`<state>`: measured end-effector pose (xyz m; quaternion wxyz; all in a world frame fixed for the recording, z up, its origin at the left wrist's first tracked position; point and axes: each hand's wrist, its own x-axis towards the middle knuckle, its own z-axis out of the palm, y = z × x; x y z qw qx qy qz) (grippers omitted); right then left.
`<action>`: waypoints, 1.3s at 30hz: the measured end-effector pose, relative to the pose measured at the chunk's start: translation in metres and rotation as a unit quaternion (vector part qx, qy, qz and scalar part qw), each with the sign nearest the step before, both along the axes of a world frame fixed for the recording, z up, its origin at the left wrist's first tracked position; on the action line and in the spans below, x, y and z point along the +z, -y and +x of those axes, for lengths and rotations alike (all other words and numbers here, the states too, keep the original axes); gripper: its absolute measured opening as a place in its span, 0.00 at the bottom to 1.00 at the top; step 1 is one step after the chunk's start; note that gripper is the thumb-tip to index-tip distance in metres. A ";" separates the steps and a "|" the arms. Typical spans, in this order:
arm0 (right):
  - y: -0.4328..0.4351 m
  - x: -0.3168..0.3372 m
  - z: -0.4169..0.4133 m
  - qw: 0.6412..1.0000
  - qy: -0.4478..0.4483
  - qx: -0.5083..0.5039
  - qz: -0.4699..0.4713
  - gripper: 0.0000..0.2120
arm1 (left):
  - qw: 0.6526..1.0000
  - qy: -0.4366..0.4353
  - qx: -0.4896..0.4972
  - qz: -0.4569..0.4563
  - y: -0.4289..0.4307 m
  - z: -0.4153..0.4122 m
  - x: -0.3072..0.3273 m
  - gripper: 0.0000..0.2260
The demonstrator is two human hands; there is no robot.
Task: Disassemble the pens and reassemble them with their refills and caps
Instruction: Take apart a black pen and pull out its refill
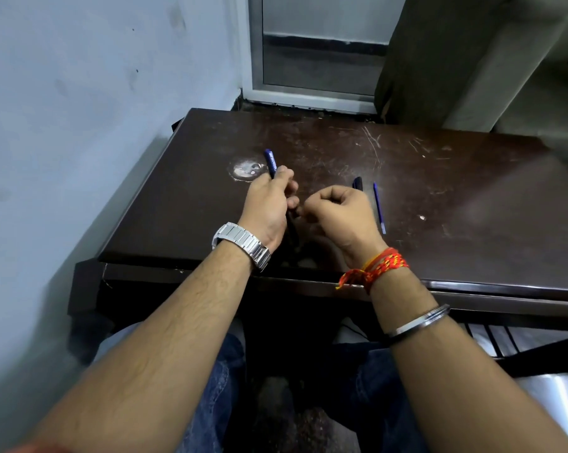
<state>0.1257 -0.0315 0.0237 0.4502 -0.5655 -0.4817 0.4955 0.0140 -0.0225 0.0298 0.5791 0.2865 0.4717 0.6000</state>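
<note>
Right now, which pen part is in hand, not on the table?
The blue pen barrel, gripped in the left hand. The thin refill and dark cap lie loose beyond the right hand.

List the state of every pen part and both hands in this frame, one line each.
blue pen barrel: held in the left hand, far end sticking out past the fingers, off the table.
left hand: closed around the barrel.
right hand: fingers curled by the barrel's near end; contents hidden.
refill: loose, lying flat on the table.
dark cap: on the table beside the refill, partly hidden by the right hand.
</note>
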 end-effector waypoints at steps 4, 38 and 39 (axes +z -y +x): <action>-0.004 0.001 -0.001 0.994 -0.086 -0.044 0.044 0.05 | 0.997 -0.053 -0.058 0.010 0.002 0.003 -0.001 0.09; -0.018 0.002 0.010 0.988 0.041 -0.124 0.087 0.07 | 0.971 -0.220 -0.006 -0.089 -0.014 -0.038 -0.010 0.08; -0.018 -0.001 0.011 0.984 0.104 -0.115 0.084 0.08 | 0.972 -0.220 0.002 -0.083 -0.014 -0.038 -0.010 0.07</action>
